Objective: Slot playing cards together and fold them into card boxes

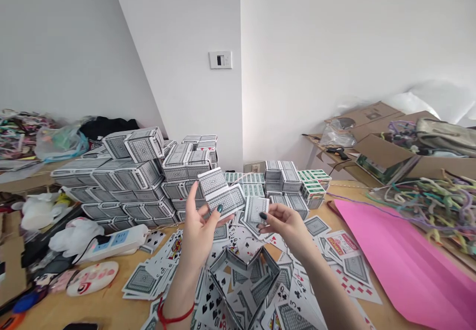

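My left hand (204, 216) is closed around a folded piece made of playing cards (226, 200), its grey patterned backs facing me. Just to the right, my right hand (280, 218) pinches a grey-backed playing card (256, 212) between thumb and fingers. The card's edge lies close to the folded piece; I cannot tell whether they touch. Below both hands sits a heart-shaped frame (275, 269) built from cards, with loose cards inside it. Scattered playing cards (143, 279) lie around it, some face up, some face down.
Tall stacks of grey card blocks (115, 173) stand at the left back, with more card blocks (282, 176) and green ones (314, 186) behind. A pink sheet (401, 260) covers the right side. A power strip (117, 240) and a mouse (92, 278) lie at left. Cardboard boxes (427, 161) stand far right.
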